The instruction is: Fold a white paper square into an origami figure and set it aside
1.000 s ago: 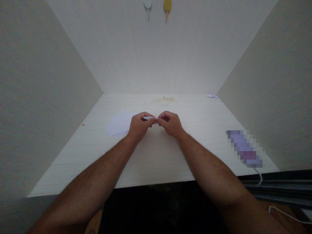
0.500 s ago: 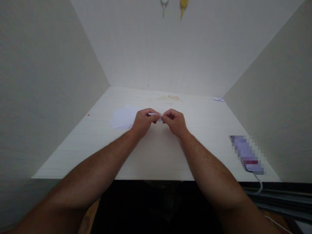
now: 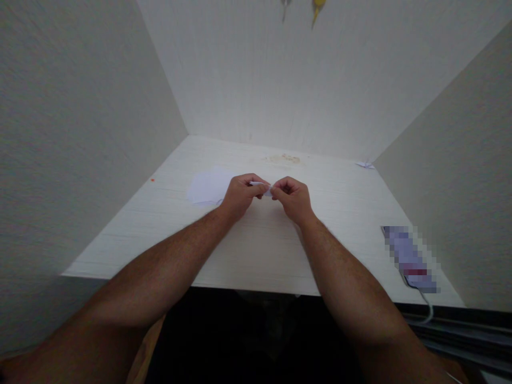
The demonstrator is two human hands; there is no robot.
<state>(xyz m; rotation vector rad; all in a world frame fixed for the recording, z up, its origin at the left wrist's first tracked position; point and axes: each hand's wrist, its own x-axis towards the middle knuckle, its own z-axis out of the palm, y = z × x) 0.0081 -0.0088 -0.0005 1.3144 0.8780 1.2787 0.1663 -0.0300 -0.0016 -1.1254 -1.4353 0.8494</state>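
The head view has dipped, cropping more of what look like wall hooks (image 3: 318, 4).

The held paper (image 3: 256, 183) is coloured white; the paper sheets (image 3: 211, 185) are tinted faintly lilac. The white desk (image 3: 256, 250) is streaked with fine grey grain and marked by a tan stain (image 3: 290, 158) and an orange-red dot (image 3: 152, 180). The phone (image 3: 407, 253) is pixelated in lilac, crossed by dark red. One wall hook (image 3: 318, 4) is coloured yellow.
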